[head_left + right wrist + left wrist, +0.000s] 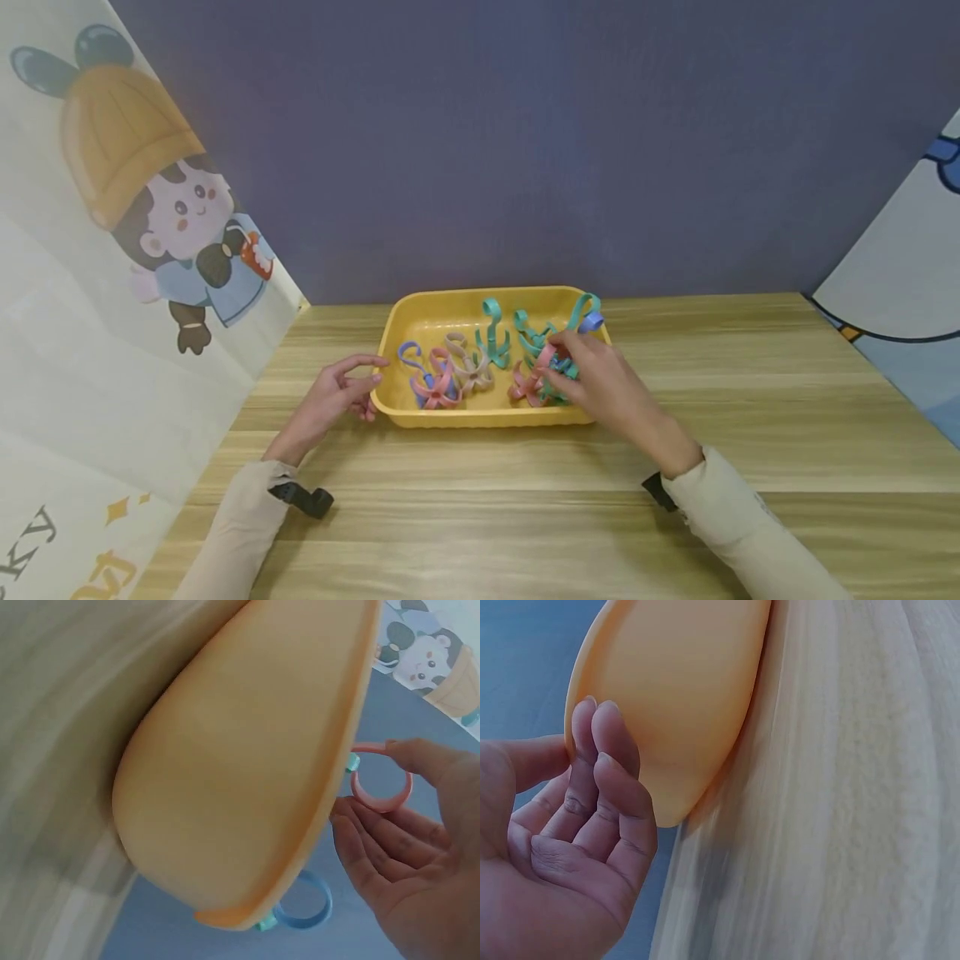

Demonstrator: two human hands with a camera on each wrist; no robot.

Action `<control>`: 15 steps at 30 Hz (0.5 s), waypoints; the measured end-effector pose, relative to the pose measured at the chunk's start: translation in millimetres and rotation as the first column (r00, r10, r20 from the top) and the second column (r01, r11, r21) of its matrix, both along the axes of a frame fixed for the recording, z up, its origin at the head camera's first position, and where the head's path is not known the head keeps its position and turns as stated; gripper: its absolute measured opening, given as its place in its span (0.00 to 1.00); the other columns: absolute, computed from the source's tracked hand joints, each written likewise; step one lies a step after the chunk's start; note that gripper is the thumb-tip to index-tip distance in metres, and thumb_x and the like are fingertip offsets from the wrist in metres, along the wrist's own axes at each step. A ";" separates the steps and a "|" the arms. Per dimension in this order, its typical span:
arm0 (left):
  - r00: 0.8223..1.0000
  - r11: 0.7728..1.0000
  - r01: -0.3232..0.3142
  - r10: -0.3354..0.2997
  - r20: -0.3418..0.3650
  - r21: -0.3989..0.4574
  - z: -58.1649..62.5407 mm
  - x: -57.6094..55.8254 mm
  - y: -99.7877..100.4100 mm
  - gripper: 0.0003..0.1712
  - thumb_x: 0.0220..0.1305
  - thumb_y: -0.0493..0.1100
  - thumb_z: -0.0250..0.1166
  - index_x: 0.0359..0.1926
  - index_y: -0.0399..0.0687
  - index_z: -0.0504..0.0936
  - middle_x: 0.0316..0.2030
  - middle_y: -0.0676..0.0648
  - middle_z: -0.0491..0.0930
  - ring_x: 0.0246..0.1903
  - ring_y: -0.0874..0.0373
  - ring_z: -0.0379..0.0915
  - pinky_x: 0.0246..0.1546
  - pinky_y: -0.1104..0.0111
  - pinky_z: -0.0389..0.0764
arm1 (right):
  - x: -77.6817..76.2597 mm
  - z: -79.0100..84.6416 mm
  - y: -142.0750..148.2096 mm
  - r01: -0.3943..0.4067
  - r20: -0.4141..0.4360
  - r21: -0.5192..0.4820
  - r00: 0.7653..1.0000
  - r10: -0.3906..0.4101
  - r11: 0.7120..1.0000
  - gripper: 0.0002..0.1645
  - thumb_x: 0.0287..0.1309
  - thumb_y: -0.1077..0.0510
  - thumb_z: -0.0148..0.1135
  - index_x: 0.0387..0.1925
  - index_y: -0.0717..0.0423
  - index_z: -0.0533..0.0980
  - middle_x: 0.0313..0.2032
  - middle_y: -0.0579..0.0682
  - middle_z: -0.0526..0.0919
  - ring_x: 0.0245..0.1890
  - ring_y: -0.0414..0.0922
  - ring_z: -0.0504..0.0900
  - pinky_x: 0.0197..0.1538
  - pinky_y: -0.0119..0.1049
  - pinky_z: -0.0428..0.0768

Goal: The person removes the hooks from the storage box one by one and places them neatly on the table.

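A yellow plastic tray (487, 418) holds several curl-topped plastic pieces with splayed prongs. My left hand (333, 396) pinches the tray's left rim, thumb and fingers on either side of it; the other fingers lie curled along the outer wall in the left wrist view. At the tray's right end, my right hand (611, 385) pinches the ring of a pink pronged piece (373, 802) between thumb and fingers. Teal pieces crowd under that hand, partly hidden by it. Inside the tray's left half lie a pink piece (437, 392), a beige piece (474, 375) and a blue piece (410, 358).
One teal piece (492, 333) stands upright toward the tray's back middle. A blue ring (592, 322) juts past the back right rim. The tray stands on a wood-grain table (465, 517), close to a dark blue back panel (480, 150). A printed panel (75, 333) borders the left side.
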State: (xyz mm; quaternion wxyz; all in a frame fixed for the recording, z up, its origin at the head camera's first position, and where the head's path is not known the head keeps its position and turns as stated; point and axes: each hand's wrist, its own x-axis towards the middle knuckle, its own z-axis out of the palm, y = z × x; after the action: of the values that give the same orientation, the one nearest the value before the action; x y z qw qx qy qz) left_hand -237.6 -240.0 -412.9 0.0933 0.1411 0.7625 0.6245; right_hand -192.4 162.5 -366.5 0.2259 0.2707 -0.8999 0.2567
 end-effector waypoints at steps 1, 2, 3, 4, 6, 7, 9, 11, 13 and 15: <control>1.000 1.000 -0.004 0.004 0.003 0.002 0.0 0.0 0.0 0.23 0.73 0.40 0.61 0.63 0.33 0.71 0.18 0.46 0.82 0.18 0.57 0.79 0.23 0.61 0.85 | -0.1 0.2 0.2 -0.009 0.007 -0.015 1.000 0.009 1.000 0.20 0.59 0.57 0.72 0.48 0.61 0.76 0.37 0.51 0.84 0.33 0.45 0.83 0.33 0.38 0.83; 1.000 1.000 -0.007 0.007 0.005 0.004 -0.1 0.1 0.0 0.23 0.72 0.40 0.61 0.63 0.33 0.71 0.18 0.46 0.82 0.18 0.57 0.79 0.23 0.61 0.85 | -0.6 -0.1 0.4 -0.020 0.013 -0.034 1.000 0.021 0.999 0.19 0.58 0.57 0.72 0.48 0.60 0.76 0.37 0.51 0.84 0.35 0.45 0.84 0.34 0.38 0.84; 1.000 1.000 -0.011 0.010 0.008 0.006 0.1 0.2 0.1 0.24 0.72 0.41 0.61 0.63 0.33 0.71 0.18 0.46 0.82 0.18 0.57 0.79 0.23 0.61 0.85 | -1.0 -0.6 0.7 -0.029 0.018 -0.052 0.999 0.030 0.998 0.19 0.58 0.57 0.72 0.47 0.60 0.76 0.37 0.51 0.84 0.36 0.45 0.85 0.36 0.38 0.84; 1.000 1.000 -0.012 0.012 0.008 0.008 -0.1 0.1 0.1 0.24 0.72 0.41 0.61 0.63 0.33 0.71 0.18 0.46 0.82 0.18 0.57 0.79 0.23 0.62 0.85 | -1.4 -1.0 0.8 -0.036 0.019 -0.070 0.999 0.037 0.997 0.19 0.59 0.58 0.72 0.48 0.60 0.76 0.37 0.51 0.85 0.36 0.45 0.85 0.36 0.38 0.85; 1.000 1.000 -0.015 0.015 0.010 0.009 -0.5 -0.1 0.2 0.24 0.72 0.41 0.61 0.63 0.33 0.72 0.18 0.46 0.82 0.18 0.57 0.79 0.23 0.62 0.85 | -2.7 -3.1 0.9 -0.049 0.009 -0.105 0.999 0.050 0.993 0.19 0.59 0.58 0.71 0.49 0.61 0.77 0.38 0.52 0.85 0.37 0.45 0.86 0.38 0.39 0.86; 1.000 1.000 -0.018 0.018 0.012 0.009 -0.3 0.0 0.3 0.24 0.72 0.41 0.61 0.63 0.33 0.72 0.18 0.46 0.82 0.18 0.57 0.79 0.23 0.62 0.85 | -3.2 -4.2 0.7 -0.056 0.000 -0.123 0.998 0.057 0.991 0.20 0.59 0.58 0.71 0.49 0.62 0.77 0.38 0.52 0.85 0.37 0.45 0.86 0.38 0.40 0.86; 1.000 1.000 -0.021 0.021 0.016 0.008 -0.5 0.0 0.4 0.24 0.72 0.41 0.61 0.63 0.33 0.72 0.18 0.46 0.82 0.18 0.57 0.79 0.23 0.62 0.85 | -4.4 -6.4 0.5 -0.061 -0.019 -0.154 0.998 0.058 0.986 0.20 0.59 0.58 0.72 0.50 0.63 0.77 0.38 0.52 0.86 0.36 0.45 0.86 0.38 0.40 0.86; 1.000 1.000 -0.024 0.024 0.018 0.007 -0.4 0.1 0.6 0.24 0.72 0.41 0.62 0.63 0.33 0.72 0.18 0.46 0.82 0.18 0.57 0.79 0.23 0.62 0.85 | -5.3 -7.8 0.2 -0.066 -0.032 -0.194 0.998 0.061 0.979 0.20 0.58 0.59 0.72 0.49 0.64 0.77 0.36 0.52 0.86 0.36 0.46 0.86 0.37 0.40 0.86; 0.999 1.000 -0.028 0.028 0.021 0.010 -0.1 0.4 0.8 0.24 0.72 0.41 0.62 0.63 0.34 0.72 0.18 0.46 0.82 0.18 0.57 0.79 0.23 0.62 0.85 | -5.4 -8.0 0.0 -0.068 -0.040 -0.222 0.997 0.061 0.973 0.21 0.57 0.60 0.73 0.49 0.65 0.78 0.36 0.51 0.86 0.35 0.46 0.85 0.36 0.39 0.85; 0.999 1.000 -0.027 0.027 0.021 0.013 -0.3 0.4 0.9 0.24 0.72 0.41 0.62 0.63 0.33 0.72 0.18 0.46 0.82 0.18 0.57 0.79 0.22 0.62 0.85 | -5.4 -7.0 -0.1 -0.067 -0.048 -0.238 0.997 0.057 0.969 0.21 0.57 0.60 0.73 0.50 0.65 0.78 0.36 0.50 0.86 0.36 0.46 0.85 0.36 0.37 0.85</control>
State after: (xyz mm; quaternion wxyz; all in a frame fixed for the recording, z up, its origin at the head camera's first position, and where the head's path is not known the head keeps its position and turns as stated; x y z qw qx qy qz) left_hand -237.3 -239.1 -413.2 0.0919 0.1250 0.7590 0.6323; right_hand -197.8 162.4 -373.5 0.2672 0.2746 -0.8487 0.3647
